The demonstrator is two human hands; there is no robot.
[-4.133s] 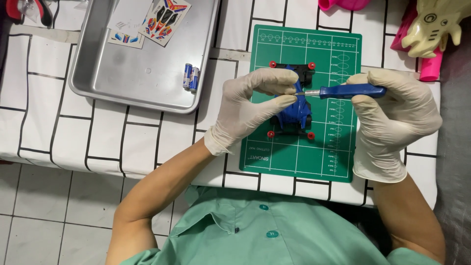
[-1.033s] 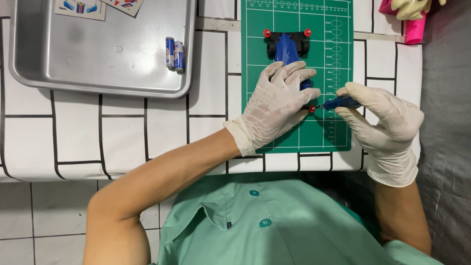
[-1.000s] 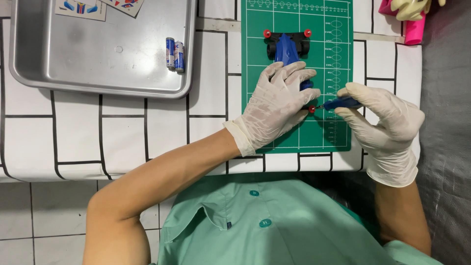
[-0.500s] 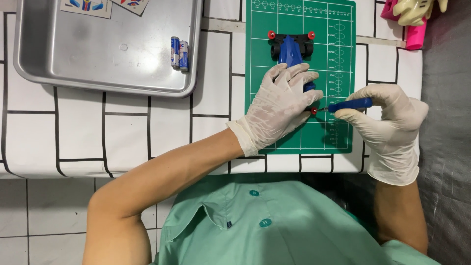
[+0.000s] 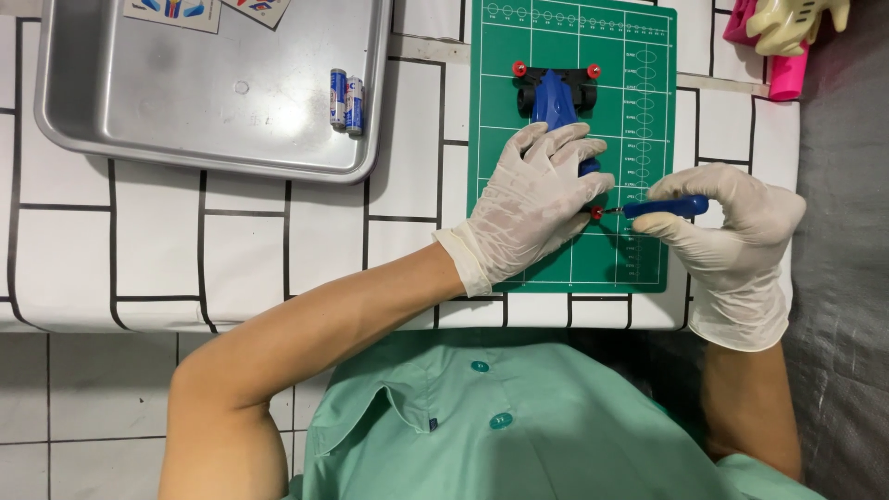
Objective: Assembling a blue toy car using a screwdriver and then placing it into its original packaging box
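A small blue toy car (image 5: pixel 556 97) with red wheel hubs lies on a green cutting mat (image 5: pixel 630 250). My left hand (image 5: pixel 537 204), in a white glove, presses down over the car's near half and hides it. My right hand (image 5: pixel 732 236), also gloved, grips a blue-handled screwdriver (image 5: pixel 667 207) held level, its tip at a red hub by the car's near right corner.
A metal tray (image 5: pixel 167 120) sits at the far left with two batteries (image 5: pixel 345 98) and sticker sheets (image 5: pixel 176 9) in it. Pink and cream objects (image 5: pixel 787 28) lie at the far right corner. The table's near edge runs just below the mat.
The view has drifted slightly, so the mat and tray sit a little lower. Both hands stay on the car and screwdriver; the screwdriver handle now shows more.
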